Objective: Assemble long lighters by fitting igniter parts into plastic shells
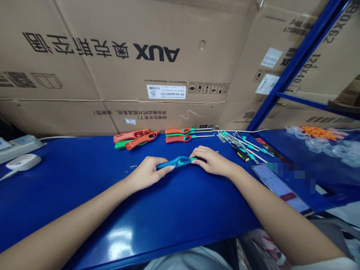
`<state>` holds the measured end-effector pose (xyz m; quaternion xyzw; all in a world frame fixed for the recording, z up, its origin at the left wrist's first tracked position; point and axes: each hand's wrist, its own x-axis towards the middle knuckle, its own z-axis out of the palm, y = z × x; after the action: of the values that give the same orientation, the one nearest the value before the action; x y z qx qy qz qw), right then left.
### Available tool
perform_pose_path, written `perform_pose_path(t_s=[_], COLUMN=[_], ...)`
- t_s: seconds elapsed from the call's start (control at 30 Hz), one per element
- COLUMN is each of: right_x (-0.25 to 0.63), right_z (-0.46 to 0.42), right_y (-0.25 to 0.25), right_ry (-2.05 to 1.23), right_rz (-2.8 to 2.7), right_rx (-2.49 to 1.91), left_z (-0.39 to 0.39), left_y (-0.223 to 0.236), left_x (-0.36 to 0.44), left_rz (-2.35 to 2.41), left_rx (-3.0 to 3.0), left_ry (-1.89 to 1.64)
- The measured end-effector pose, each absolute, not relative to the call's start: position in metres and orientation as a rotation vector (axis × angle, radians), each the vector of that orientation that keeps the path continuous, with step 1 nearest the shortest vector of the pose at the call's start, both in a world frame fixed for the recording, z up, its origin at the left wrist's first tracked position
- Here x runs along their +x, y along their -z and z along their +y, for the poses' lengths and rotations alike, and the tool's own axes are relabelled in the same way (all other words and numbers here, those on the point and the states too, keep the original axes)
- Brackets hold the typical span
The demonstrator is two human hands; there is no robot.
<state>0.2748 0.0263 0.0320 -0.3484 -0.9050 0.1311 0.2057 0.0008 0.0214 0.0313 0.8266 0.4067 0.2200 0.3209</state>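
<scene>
My left hand [146, 173] is closed round the rear of a blue long-neck lighter handle [166, 163], with the thumb along its near side. Teal parts show inside the handle's opening. My right hand [208, 160] pinches a lighter rod with a teal collar [192, 159] at the handle's right end; the fingers hide most of the rod, and a short tip shows beyond them. Whether the collar is fully seated cannot be told. Behind my hands lie red lighters with metal rods [179, 139], a green one between them, and several red and green handles [140, 138].
A pile of metal rods with teal collars [250, 144] lies at the back right, with a black-yellow screwdriver [241, 153]. A phone [281, 187] lies near my right forearm. Orange parts [320, 133] in clear plastic lie far right. A cardboard wall [112, 82] stands behind; a power strip [21, 146] is left.
</scene>
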Motion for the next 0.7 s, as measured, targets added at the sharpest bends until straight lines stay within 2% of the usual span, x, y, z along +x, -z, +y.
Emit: perform_pose_path(t_s=[0.2,0.53,0.7], right_x=[0.272,0.272,0.269], right_z=[0.022,0.017,0.021], right_y=[-0.033,-0.035,-0.034], right_ry=[-0.539,-0.714,-0.479], right_rz=[-2.432,-2.412,-2.496], right_rx=[-0.987,-0.953,-1.044], left_z=[0.021,0.012,0.018], left_y=[-0.038,-0.035,-0.029], left_x=[0.004,0.000,0.002], left_rz=[1.109,0.950,1.034], left_rx=[1.721,2.408,2.342], left_ry=[-0.465,-0.569,-0.566])
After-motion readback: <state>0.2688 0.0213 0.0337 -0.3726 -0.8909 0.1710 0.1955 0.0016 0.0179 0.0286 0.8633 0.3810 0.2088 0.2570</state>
